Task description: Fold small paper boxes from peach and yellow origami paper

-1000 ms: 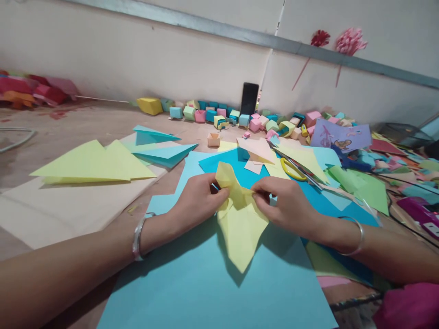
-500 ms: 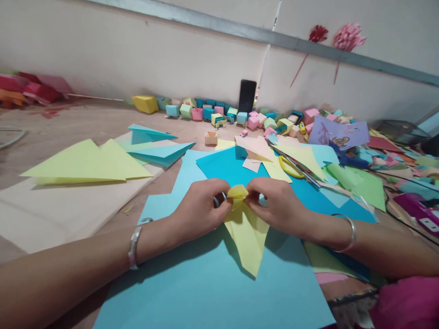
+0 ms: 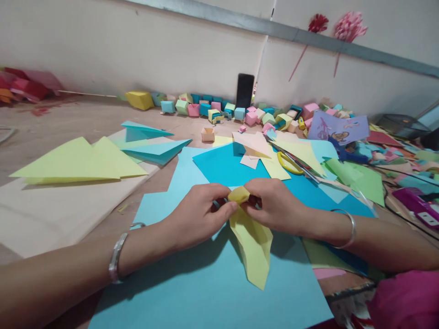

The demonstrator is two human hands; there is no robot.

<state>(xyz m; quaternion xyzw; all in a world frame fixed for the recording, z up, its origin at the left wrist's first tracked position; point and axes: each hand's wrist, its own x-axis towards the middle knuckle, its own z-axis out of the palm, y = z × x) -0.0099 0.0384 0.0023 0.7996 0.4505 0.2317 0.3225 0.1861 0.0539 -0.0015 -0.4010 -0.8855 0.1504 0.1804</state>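
A folded yellow paper (image 3: 254, 244) with a pointed lower tip hangs over a large light-blue sheet (image 3: 206, 283). My left hand (image 3: 197, 214) pinches its upper end from the left, fingers closed. Pressed against the same folded top from the right is my right hand (image 3: 274, 205), also pinching. Both wrists wear silver bangles. The paper's top is rolled down into a small fold between my fingertips.
Yellow-handled scissors (image 3: 291, 164) lie behind my right hand among loose coloured sheets. Folded yellow (image 3: 82, 160) and teal (image 3: 151, 141) paper shapes rest at left. A row of small paper cubes (image 3: 219, 109) and an upright phone (image 3: 244, 90) stand by the wall. Cables lie at right.
The upright top flap of the yellow paper has been folded down between my fingers, and the paper's tip has swung slightly right and lower. Both hands stay pinched on it.
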